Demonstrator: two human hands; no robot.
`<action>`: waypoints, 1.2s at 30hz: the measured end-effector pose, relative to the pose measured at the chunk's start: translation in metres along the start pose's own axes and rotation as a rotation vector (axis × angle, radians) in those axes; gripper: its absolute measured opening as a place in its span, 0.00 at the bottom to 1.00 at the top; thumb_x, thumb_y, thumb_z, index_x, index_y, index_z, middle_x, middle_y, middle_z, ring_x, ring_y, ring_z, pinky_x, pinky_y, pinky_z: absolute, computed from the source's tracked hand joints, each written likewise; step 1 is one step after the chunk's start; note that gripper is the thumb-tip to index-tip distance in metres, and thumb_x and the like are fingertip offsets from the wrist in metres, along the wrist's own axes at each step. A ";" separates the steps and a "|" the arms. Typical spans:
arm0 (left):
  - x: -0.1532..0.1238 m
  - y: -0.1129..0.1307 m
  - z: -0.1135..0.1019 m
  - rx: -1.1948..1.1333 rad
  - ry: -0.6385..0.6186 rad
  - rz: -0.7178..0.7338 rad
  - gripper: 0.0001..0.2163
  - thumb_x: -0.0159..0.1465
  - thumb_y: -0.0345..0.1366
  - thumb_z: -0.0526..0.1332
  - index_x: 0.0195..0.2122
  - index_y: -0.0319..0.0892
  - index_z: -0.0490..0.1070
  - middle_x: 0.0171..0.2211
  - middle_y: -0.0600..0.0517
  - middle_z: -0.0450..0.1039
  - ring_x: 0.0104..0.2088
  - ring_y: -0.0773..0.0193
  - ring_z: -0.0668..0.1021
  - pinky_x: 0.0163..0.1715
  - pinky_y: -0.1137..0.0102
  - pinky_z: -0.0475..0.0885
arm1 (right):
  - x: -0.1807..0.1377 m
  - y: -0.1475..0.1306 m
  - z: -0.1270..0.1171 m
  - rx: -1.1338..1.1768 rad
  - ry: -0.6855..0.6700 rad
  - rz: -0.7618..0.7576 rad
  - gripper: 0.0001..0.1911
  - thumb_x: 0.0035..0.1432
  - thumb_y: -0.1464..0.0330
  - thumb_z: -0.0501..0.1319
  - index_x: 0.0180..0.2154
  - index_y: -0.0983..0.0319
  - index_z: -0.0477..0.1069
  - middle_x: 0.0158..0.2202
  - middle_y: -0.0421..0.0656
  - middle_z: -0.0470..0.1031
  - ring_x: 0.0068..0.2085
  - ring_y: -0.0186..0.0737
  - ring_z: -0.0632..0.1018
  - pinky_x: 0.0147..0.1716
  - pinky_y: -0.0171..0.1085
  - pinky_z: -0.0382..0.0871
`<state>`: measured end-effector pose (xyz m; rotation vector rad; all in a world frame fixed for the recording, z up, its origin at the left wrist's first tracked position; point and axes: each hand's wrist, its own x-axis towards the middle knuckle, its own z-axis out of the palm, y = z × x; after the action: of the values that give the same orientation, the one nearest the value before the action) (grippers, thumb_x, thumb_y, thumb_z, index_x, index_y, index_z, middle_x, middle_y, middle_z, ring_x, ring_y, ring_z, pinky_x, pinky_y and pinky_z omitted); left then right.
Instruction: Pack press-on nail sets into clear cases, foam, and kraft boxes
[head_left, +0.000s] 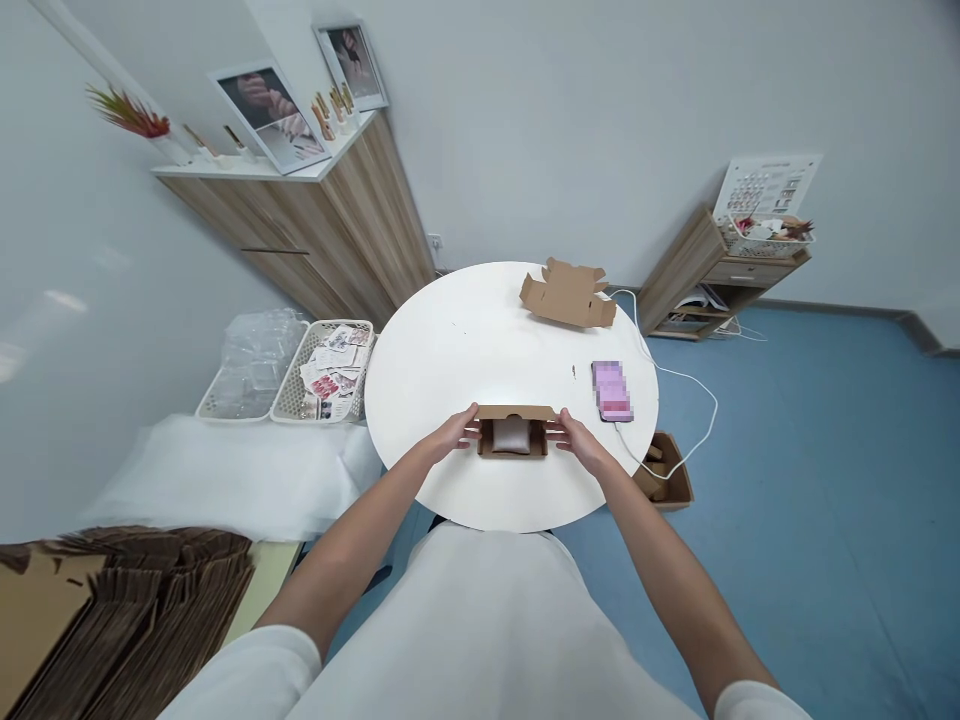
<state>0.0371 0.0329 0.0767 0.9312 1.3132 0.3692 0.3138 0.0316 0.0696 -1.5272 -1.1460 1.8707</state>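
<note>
Gripping open cardboard box (pixel 514 411) between left grip (pixel 454 433) and right grip (pixel 576 438) on counter (pixel 442 350), with white packet (pixel 511 436) inside and phone (pixel 612 390) right of right grip.

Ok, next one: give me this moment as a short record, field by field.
Left hand: at the small box's left end; firmness of grip unclear
Right hand: at its right end; firmness likewise unclear
Small box: brown cardboard, lid raised
Contents: a pale, pillow-like item
Surface: white table
Also on table: unfolded cardboard piece at the far side; phone, screen pixelated, white cable at its near end
Picture left: basket of printed cards; cardboard stack
Floor, right: brown box
</note>
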 end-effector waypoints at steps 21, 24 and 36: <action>0.014 -0.059 0.040 0.381 0.460 0.041 0.25 0.54 0.41 0.55 0.52 0.38 0.54 0.49 0.40 0.62 0.46 0.58 0.69 0.41 0.69 0.63 | 0.006 0.058 0.027 -0.530 0.323 0.062 0.25 0.47 0.58 0.56 0.47 0.59 0.61 0.32 0.42 0.71 0.36 0.41 0.72 0.36 0.37 0.61; 0.013 -0.063 0.041 0.471 0.507 0.065 0.22 0.55 0.41 0.54 0.50 0.39 0.57 0.49 0.42 0.62 0.49 0.56 0.66 0.44 0.66 0.61 | 0.004 0.063 0.032 -0.560 0.303 0.015 0.24 0.48 0.58 0.55 0.47 0.60 0.62 0.35 0.44 0.71 0.39 0.43 0.71 0.37 0.38 0.61; -0.013 -0.063 0.040 0.498 0.325 0.355 0.27 0.49 0.29 0.56 0.52 0.44 0.57 0.49 0.47 0.63 0.50 0.57 0.65 0.47 0.66 0.61 | -0.018 0.073 0.058 -0.514 0.421 -0.119 0.29 0.43 0.64 0.58 0.50 0.59 0.58 0.50 0.46 0.62 0.52 0.46 0.62 0.49 0.43 0.55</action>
<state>0.0540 -0.0290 0.0361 1.5848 1.5720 0.4917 0.2749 -0.0400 0.0221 -1.9492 -1.5331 1.1398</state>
